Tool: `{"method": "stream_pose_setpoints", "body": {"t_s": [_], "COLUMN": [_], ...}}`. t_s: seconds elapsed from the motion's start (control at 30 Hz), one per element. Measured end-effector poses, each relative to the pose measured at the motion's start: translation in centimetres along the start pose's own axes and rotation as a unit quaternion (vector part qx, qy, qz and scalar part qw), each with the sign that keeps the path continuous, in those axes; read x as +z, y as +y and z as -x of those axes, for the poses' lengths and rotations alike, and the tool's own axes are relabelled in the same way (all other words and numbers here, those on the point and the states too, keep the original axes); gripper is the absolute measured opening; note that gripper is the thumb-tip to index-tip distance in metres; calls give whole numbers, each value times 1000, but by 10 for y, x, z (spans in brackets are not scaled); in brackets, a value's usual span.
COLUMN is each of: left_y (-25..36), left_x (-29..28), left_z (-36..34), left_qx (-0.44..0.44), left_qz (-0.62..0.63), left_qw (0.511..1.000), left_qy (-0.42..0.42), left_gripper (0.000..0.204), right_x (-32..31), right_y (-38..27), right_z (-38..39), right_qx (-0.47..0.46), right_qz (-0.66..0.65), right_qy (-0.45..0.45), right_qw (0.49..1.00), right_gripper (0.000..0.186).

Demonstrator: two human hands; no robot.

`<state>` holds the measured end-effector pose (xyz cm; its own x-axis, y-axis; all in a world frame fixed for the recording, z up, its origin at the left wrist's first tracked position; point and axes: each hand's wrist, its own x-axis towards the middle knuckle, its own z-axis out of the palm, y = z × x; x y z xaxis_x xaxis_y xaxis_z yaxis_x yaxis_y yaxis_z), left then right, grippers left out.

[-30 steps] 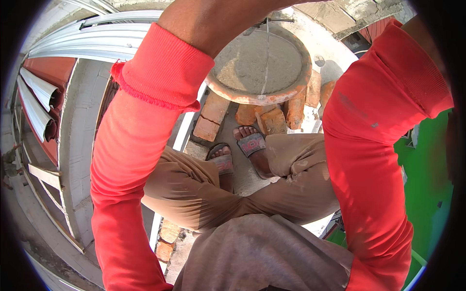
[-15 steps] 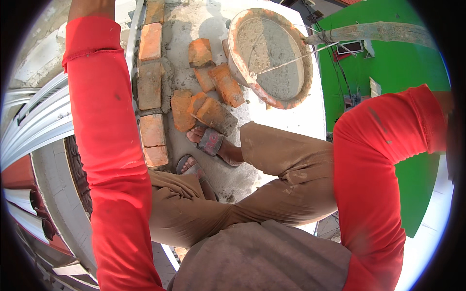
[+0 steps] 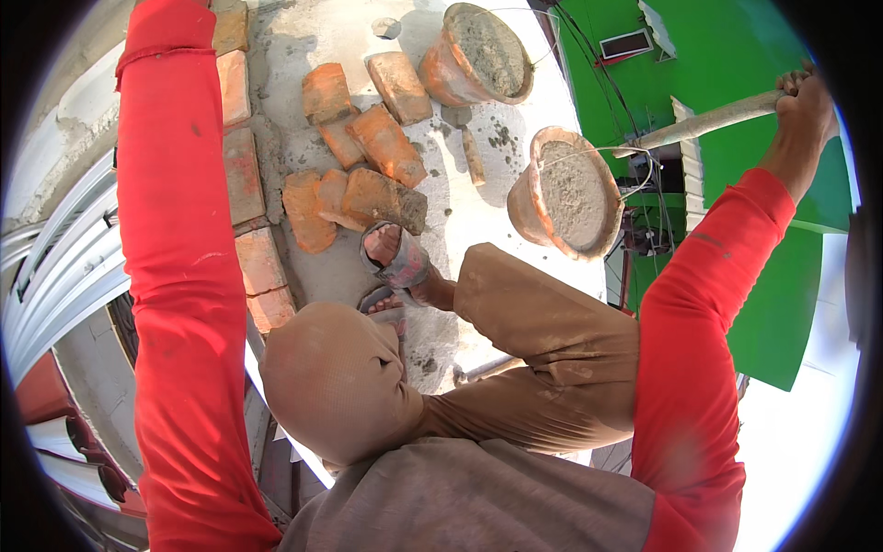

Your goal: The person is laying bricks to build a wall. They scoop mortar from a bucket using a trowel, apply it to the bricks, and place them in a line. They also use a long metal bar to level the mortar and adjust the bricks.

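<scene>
My right hand [image 3: 802,103] is closed around a wooden pole [image 3: 713,122] at the upper right. At the pole's inner end, a wire handle links it to a clay-coloured bucket [image 3: 522,204] full of wet grey mortar [image 3: 578,191]. That bucket is tilted at the slab's right edge; whether it rests or hangs there, I cannot tell. Behind it stands a second mortar-filled bucket [image 3: 448,69]. My left arm [image 3: 179,248], in a red sleeve, reaches up past the top left edge, and its hand is out of view.
Several loose bricks [image 3: 388,147] lie ahead of my sandalled feet [image 3: 397,256]. A row of laid bricks [image 3: 242,175] runs along the left. A wooden-handled tool [image 3: 473,156] lies between the bricks and buckets. Metal sheets [image 3: 74,267] are at far left; beyond the right edge is a green surface [image 3: 717,55].
The bucket on the pole has moved down and right, appearing smaller, and the second bucket has come into view. My right hand is now visible on the pole. My left knee has come up.
</scene>
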<state>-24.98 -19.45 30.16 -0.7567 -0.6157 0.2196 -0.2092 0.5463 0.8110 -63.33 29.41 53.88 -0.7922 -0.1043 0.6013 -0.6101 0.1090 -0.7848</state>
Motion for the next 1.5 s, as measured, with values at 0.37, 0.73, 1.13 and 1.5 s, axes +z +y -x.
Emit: {"method": "stream_pose_setpoints", "body": {"t_s": [0.37, 0.73, 1.13, 1.5], "left_y": [-71, -111, -260, -109], "left_x": [10, 50, -68, 31], "left_z": [-73, 2, 203, 192], "left_qx": [26, -142, -238, -260], "left_qz": [245, 18, -81, -24], "left_qw": [939, 985, 965, 948], "left_qy": [-241, -99, 81, 184], "left_gripper": [51, 49, 48, 48], "right_x": [-57, -10, 47, -5], "right_y": [105, 239, 343, 405], "right_z": [-14, 5, 55, -51], "right_qx": [126, 152, 91, 11], "right_qz": [-49, -176, -340, 291], "right_qy": [172, 340, 85, -128], "right_qw": [976, 911, 932, 948], "right_gripper": [25, 27, 28, 23]}}
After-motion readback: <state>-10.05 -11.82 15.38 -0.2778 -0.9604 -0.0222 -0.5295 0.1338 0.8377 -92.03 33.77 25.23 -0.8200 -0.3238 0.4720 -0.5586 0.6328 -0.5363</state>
